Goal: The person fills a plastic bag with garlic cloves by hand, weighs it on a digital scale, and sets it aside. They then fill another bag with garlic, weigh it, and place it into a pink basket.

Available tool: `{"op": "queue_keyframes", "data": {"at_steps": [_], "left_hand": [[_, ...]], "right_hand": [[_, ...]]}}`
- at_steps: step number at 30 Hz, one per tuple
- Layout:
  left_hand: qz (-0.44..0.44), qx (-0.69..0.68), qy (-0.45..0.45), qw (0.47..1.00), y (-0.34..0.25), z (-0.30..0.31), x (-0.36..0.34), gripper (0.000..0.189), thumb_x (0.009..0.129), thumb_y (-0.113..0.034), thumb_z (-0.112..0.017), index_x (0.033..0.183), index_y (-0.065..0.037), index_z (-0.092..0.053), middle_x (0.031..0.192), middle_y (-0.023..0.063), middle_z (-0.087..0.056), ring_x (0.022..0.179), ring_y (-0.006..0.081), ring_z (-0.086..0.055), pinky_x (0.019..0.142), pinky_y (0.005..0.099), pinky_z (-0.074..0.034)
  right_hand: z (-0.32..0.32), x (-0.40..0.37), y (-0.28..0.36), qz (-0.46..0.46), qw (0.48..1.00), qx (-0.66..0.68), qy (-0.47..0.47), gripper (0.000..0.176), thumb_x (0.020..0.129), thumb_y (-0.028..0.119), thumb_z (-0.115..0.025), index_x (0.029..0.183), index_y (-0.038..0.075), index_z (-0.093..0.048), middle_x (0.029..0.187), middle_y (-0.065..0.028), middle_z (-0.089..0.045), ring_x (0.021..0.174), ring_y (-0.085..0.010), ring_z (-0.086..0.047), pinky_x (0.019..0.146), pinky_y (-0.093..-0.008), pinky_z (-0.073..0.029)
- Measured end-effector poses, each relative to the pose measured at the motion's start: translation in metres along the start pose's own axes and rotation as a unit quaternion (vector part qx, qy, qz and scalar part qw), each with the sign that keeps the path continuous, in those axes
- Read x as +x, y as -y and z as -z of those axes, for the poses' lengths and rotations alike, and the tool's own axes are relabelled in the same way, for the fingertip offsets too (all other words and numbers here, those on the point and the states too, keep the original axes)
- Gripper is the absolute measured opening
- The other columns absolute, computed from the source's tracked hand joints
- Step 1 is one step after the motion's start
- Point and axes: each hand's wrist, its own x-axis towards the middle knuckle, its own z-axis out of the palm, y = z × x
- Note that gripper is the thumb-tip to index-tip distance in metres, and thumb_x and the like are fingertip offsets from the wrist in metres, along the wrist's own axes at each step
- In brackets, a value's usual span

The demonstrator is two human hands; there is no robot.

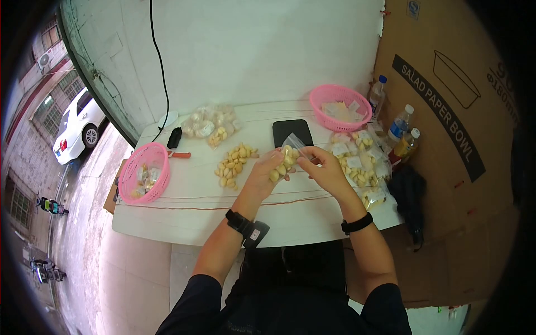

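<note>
A small clear plastic bag of pale yellow cloves (pixel 288 158) is held up between my hands over the middle of the table. My left hand (pixel 264 172) is closed round the bag's left side. My right hand (pixel 326 170) pinches its upper right edge. To the left lies a loose heap of peeled cloves (pixel 234 163) on the white tabletop. Just behind the bag is a flat black device (pixel 292 132). Several filled clear bags (pixel 360 162) are piled to the right of my right hand.
Pink baskets stand at the left (pixel 144 173) and back right (pixel 340 108), with small packets inside. A large bag of bulbs (pixel 209 121) lies at the back, near an orange-handled tool (pixel 180 154). Bottles (pixel 400 124) and a black umbrella (pixel 407 195) line the right edge beside cardboard (pixel 446 139).
</note>
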Motion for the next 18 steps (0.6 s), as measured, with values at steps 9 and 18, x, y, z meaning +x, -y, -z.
{"op": "queue_keyframes", "data": {"at_steps": [9,18], "left_hand": [[0.005,0.016,-0.035,0.999,0.006,0.0,-0.008,0.045,0.094,-0.035,-0.066,0.124,-0.004,-0.053,0.108,0.0063,-0.065,0.085,0.0174,-0.066,0.068,0.0297,-0.052],[0.04,-0.009,-0.081,0.996,0.006,-0.003,-0.012,0.038,0.093,-0.03,-0.065,0.12,-0.004,-0.058,0.103,0.0091,-0.066,0.083,0.0218,-0.067,0.069,0.0335,-0.052]], "right_hand": [[0.006,0.003,0.002,-0.086,0.99,0.078,0.074,0.041,0.088,0.025,-0.073,0.121,0.002,-0.066,0.091,-0.0022,-0.064,0.076,-0.0091,-0.057,0.071,-0.025,-0.049],[0.003,0.007,0.0,-0.013,0.997,0.066,0.049,0.033,0.088,0.023,-0.072,0.112,0.001,-0.069,0.104,-0.0067,-0.063,0.092,-0.0139,-0.06,0.082,-0.0276,-0.05]]}}
